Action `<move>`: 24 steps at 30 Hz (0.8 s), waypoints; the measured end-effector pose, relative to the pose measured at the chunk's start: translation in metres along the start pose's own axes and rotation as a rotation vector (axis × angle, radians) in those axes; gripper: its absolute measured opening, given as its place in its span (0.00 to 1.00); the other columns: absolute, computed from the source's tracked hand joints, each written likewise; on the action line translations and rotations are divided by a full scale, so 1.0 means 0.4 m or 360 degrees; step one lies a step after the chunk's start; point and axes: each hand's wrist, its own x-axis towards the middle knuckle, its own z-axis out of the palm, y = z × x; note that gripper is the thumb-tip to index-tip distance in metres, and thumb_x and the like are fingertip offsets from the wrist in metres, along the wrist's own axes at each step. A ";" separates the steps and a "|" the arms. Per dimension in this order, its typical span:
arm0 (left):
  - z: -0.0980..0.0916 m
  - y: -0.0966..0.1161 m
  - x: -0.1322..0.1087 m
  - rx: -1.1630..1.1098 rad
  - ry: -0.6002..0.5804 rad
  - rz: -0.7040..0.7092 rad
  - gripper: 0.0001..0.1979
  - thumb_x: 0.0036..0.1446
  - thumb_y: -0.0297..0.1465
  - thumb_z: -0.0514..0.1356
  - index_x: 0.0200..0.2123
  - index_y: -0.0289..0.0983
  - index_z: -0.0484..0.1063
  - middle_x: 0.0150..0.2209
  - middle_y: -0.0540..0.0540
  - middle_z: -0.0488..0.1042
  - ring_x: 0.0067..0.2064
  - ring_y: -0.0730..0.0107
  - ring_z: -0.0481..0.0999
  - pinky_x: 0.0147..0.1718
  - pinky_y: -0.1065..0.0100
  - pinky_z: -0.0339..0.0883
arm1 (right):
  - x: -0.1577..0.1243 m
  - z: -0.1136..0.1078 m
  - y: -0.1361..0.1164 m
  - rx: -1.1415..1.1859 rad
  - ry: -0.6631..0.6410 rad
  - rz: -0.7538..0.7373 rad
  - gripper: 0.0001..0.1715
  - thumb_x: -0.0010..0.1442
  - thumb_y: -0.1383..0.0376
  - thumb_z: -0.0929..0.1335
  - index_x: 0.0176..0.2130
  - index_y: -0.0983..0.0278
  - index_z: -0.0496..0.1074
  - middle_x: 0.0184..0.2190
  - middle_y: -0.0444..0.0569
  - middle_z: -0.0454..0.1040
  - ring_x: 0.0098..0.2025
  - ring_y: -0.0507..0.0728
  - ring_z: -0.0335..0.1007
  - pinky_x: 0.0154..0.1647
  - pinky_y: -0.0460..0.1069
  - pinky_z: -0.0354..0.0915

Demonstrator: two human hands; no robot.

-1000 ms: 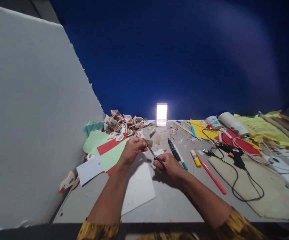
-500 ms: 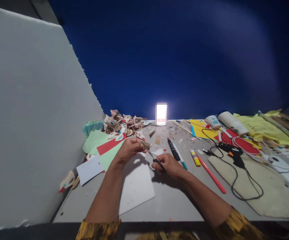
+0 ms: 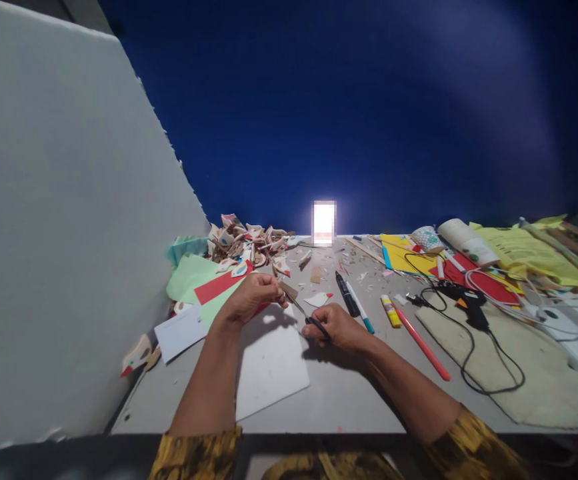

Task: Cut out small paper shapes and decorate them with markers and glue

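My right hand [image 3: 336, 325] is closed around the black handles of a pair of scissors [image 3: 297, 305]. Their blades point up and left, the tips close to the fingers of my left hand [image 3: 259, 293]. Those fingers are pinched on a small brown piece of cardboard [image 3: 289, 289], which shows just behind the blades and is partly covered. Whether the blades touch the cardboard, I cannot tell. Below both hands lies a white board [image 3: 271, 373], with my left hand's shadow on it. A small white bird-shaped cutout [image 3: 318, 299] with a red tip rests beyond the scissors.
Many bird-shaped cutouts [image 3: 249, 245] are heaped at the back left, near green paper [image 3: 191, 277] and a white card [image 3: 181, 333]. To the right lie a black marker [image 3: 347, 295], a glue stick [image 3: 391, 311], a red stick [image 3: 423, 345] and a glue gun [image 3: 469, 307] with its cable.
My left hand has shifted slightly left, and the brown cardboard sits a little differently by the scissor tips. My right hand keeps the scissors in nearly the same place. The view has tilted slightly.
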 end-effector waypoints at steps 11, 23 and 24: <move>0.053 -0.018 0.030 -0.0320 0.0175 0.0037 0.10 0.38 0.30 0.75 0.23 0.34 0.77 0.24 0.47 0.77 0.27 0.69 0.77 0.33 0.66 0.71 | 0.001 0.000 -0.023 0.0569 0.0229 -0.0209 0.15 0.48 0.58 0.77 0.31 0.65 0.74 0.25 0.44 0.72 0.25 0.50 0.65 0.26 0.45 0.59; 0.167 -0.072 0.042 -0.0431 0.0086 -0.0045 0.13 0.37 0.34 0.75 0.23 0.33 0.78 0.22 0.47 0.75 0.24 0.73 0.73 0.29 0.69 0.68 | 0.018 -0.014 -0.023 0.0757 0.0867 -0.0424 0.22 0.42 0.56 0.79 0.34 0.62 0.71 0.28 0.43 0.72 0.29 0.53 0.66 0.32 0.49 0.65; 0.164 -0.070 0.042 -0.0416 0.0093 -0.0040 0.13 0.37 0.35 0.75 0.23 0.33 0.78 0.22 0.47 0.75 0.24 0.73 0.73 0.29 0.68 0.69 | 0.018 -0.016 -0.023 0.0741 0.0863 -0.0422 0.22 0.42 0.56 0.79 0.33 0.62 0.71 0.28 0.43 0.72 0.29 0.53 0.66 0.32 0.49 0.64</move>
